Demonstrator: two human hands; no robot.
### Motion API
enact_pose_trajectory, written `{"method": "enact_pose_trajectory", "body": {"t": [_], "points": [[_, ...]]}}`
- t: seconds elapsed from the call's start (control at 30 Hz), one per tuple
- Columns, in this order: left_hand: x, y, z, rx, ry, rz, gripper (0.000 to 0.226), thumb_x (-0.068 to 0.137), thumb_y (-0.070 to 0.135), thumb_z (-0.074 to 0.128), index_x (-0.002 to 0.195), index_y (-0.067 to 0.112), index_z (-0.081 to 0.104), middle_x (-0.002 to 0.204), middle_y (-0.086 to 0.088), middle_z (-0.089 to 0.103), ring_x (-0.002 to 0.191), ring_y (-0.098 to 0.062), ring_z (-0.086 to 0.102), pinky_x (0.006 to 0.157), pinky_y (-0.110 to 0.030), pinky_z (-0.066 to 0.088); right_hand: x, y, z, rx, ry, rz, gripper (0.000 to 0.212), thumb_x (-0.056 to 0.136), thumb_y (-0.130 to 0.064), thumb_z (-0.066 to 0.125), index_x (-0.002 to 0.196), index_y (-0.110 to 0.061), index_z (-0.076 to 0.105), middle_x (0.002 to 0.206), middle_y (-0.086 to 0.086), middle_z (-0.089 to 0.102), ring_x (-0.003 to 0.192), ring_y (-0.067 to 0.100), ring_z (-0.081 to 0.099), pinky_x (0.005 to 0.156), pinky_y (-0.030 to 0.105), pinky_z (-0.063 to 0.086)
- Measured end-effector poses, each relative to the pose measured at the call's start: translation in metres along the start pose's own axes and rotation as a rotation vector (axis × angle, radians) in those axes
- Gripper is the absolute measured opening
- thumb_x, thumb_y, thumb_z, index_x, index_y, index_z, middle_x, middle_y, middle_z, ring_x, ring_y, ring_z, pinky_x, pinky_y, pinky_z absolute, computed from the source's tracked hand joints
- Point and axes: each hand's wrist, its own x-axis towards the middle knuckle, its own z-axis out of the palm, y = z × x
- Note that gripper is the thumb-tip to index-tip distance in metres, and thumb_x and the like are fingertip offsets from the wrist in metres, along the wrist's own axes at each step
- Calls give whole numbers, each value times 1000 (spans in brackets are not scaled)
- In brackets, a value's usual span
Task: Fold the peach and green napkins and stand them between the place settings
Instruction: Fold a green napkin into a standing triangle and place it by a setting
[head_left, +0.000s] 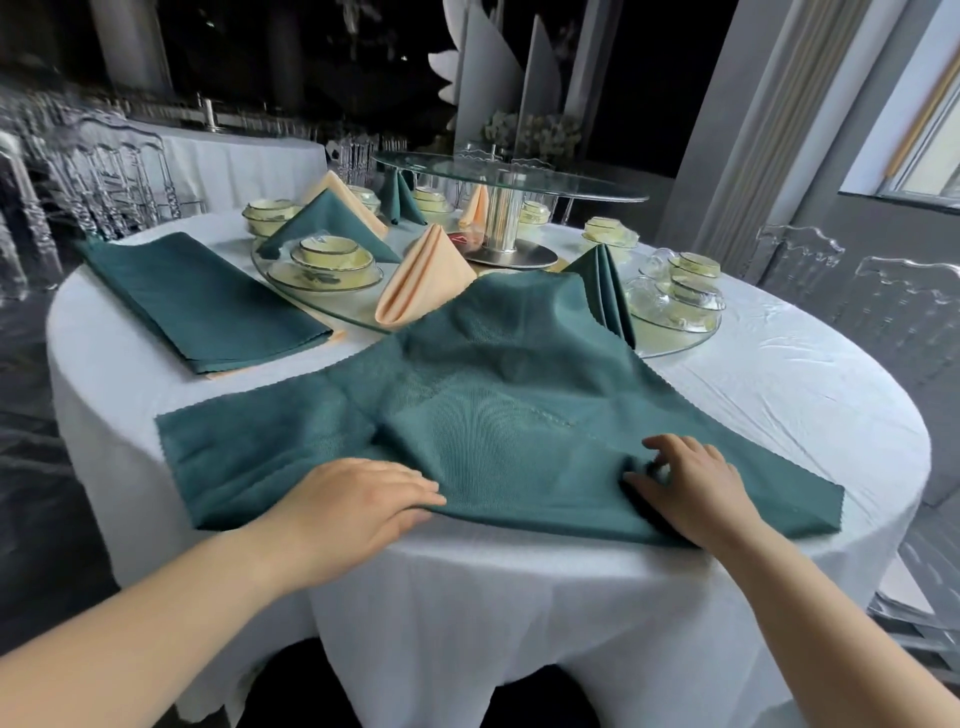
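A large green napkin (483, 395) lies spread and rumpled on the near part of the white round table (779, 395), its far corner resting against the standing napkins. My left hand (358, 509) grips its near edge, fingers on top. My right hand (685, 483) pinches a fold of the cloth at the near right. A stack of flat green napkins (202, 301) with peach ones under it lies at the left. Folded peach (421, 280) and green (605, 291) napkins stand between the place settings (332, 260).
A glass ring (675, 345) carries pale yellow bowls and clear cups (685, 296). A raised glass turntable (509, 174) on a metal post stands at the centre. Clear chairs (800, 260) ring the table; another laid table is at the back left.
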Motion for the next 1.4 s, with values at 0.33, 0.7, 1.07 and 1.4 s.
{"method": "enact_pose_trajectory", "body": {"t": [0.33, 0.7, 1.07, 1.4], "points": [[-8, -6, -24, -293, -289, -378, 98, 60, 92, 9, 135, 36, 39, 131, 31, 30, 122, 15, 24, 94, 4, 13, -22, -1, -10, 123, -197, -10, 29, 87, -31, 56, 112, -17, 51, 79, -7, 47, 80, 16, 46, 65, 24, 32], [46, -24, -3, -338, -155, -739, 45, 88, 23, 58, 130, 23, 41, 93, 11, 50, 88, -11, 46, 78, -23, 34, 7, -27, 5, 41, -101, -90, 13, 94, -33, 43, 90, -20, 40, 98, 0, 57, 91, 22, 50, 64, 26, 32], [146, -76, -1, -405, 203, -747, 39, 86, 17, 60, 124, 22, 49, 94, 8, 48, 93, -19, 50, 84, -25, 37, 78, -32, -6, 153, 318, -50, 11, 94, -22, 41, 85, -16, 42, 92, 10, 62, 92, 31, 52, 71, 35, 25], [197, -101, 27, -359, 271, -819, 27, 88, 20, 58, 114, 21, 56, 107, 1, 63, 106, -26, 52, 80, -24, 32, 129, -24, 8, 4, 327, 69, 20, 92, -25, 43, 96, -12, 57, 110, 6, 54, 109, 28, 44, 83, 31, 16]]}}
